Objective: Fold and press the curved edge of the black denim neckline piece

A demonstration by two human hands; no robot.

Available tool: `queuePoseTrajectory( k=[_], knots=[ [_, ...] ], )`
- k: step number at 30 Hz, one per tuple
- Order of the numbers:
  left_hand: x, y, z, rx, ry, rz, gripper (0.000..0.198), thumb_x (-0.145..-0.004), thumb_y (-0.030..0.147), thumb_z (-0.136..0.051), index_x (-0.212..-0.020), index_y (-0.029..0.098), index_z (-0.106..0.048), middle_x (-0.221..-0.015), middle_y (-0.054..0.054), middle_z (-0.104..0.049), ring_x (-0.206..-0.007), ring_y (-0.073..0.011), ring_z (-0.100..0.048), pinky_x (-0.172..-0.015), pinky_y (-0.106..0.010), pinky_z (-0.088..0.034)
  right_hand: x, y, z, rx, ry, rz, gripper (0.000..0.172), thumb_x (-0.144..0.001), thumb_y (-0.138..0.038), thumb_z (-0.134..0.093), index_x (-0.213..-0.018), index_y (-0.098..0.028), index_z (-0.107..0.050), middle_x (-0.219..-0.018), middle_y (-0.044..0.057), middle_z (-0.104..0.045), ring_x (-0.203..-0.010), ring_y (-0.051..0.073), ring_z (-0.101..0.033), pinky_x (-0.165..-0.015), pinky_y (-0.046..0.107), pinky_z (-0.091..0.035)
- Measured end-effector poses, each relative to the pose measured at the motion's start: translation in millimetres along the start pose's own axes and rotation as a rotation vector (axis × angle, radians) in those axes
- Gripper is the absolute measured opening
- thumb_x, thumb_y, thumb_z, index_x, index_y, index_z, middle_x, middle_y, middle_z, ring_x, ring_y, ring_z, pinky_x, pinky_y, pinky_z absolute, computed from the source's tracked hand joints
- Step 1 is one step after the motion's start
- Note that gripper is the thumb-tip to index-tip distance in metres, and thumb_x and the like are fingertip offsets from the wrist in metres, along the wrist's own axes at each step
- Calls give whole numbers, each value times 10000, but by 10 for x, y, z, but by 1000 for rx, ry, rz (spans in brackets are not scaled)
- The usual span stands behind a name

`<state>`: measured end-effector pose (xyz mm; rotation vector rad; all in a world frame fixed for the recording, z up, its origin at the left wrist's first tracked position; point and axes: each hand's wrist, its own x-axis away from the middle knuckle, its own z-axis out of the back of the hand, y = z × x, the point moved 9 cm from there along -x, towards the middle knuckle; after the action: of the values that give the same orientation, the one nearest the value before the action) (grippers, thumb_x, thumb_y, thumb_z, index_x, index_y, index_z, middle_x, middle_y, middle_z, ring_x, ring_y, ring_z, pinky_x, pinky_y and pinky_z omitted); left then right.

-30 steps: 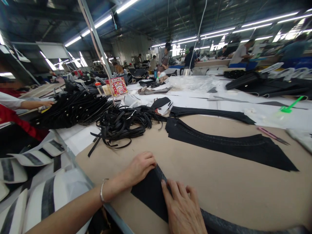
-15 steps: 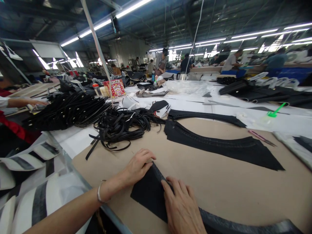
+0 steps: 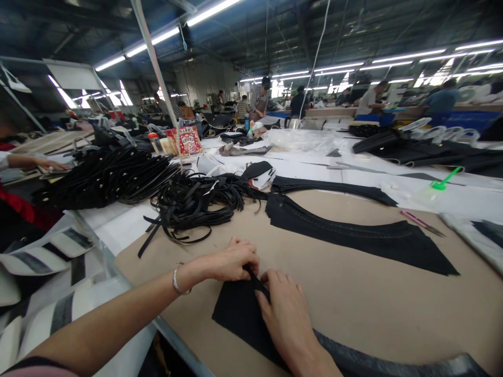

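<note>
A curved black fabric piece (image 3: 236, 314) lies on the brown board (image 3: 353, 293) close to me. My left hand (image 3: 231, 262) is closed and pinches the top corner of this piece. My right hand (image 3: 283, 309) rests on the piece just right of it, fingers bent toward the same corner. The fingertips of both hands meet there. A silver bracelet (image 3: 175, 279) sits on my left wrist.
A stack of long curved black pieces (image 3: 353, 230) lies further back on the board. A tangle of black straps (image 3: 196, 201) and a bigger pile (image 3: 106, 178) lie at left. Scissors (image 3: 422, 222) and a green tool (image 3: 444, 180) lie at right. Another person's hand (image 3: 51, 165) works at far left.
My left hand moved up and right to the piece's top corner and closed on it. My right hand slid forward to meet it. The camera view barely shifted.
</note>
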<state>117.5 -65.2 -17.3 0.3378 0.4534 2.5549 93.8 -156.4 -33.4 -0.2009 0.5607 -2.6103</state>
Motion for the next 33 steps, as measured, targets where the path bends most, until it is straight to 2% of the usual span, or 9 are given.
queuePoseTrajectory(
  k=[4,11,15,22,27,33],
  knots=[
    [44,-17,21,14,55,-34,109,-797,133,-691,-839,231,-712,-915,15,-615,-986,-164,-529,-904,-317,-269,-18,6,0,-57,-6,-1,94,-854,-166,-569,-923,-208,-617,-981,65,-602,-970,266,-535,-818,391,-393],
    [187,36,24,-24,158,-145,124,-886,163,-614,-902,237,-712,-876,11,-671,-941,-152,-549,-921,-322,-273,78,-32,-102,-143,40,117,187,-883,-73,-465,-943,-192,-596,-949,66,-589,-929,233,-540,-820,352,-441],
    [264,88,22,-135,222,-256,159,-930,182,-536,-939,237,-685,-903,-4,-691,-984,-169,-551,-949,-346,-275,145,-62,-147,-93,86,206,275,-863,-3,-419,-969,-168,-613,-952,80,-579,-911,234,-535,-824,364,-454],
    [391,155,-11,-340,196,-398,250,-962,136,-416,-1075,230,-618,-1026,-36,-686,-1116,-177,-535,-1021,-375,-274,247,-133,-189,83,193,369,391,-790,69,-445,-1074,-125,-631,-939,87,-583,-852,228,-527,-794,359,-466],
    [452,44,-24,-413,221,-414,262,-993,164,-396,-1141,244,-598,-1107,-33,-682,-1223,-180,-485,-1070,-387,-237,294,-151,-201,157,322,442,444,-751,46,-498,-1160,-88,-606,-953,92,-593,-836,226,-520,-773,351,-472],
    [504,-156,46,-449,264,-389,269,-995,166,-399,-1156,241,-602,-1158,-33,-665,-1229,-185,-480,-1074,-396,-231,332,-172,-155,200,409,448,463,-728,41,-493,-1156,-91,-607,-949,86,-603,-831,223,-520,-770,359,-458]
  ],
)
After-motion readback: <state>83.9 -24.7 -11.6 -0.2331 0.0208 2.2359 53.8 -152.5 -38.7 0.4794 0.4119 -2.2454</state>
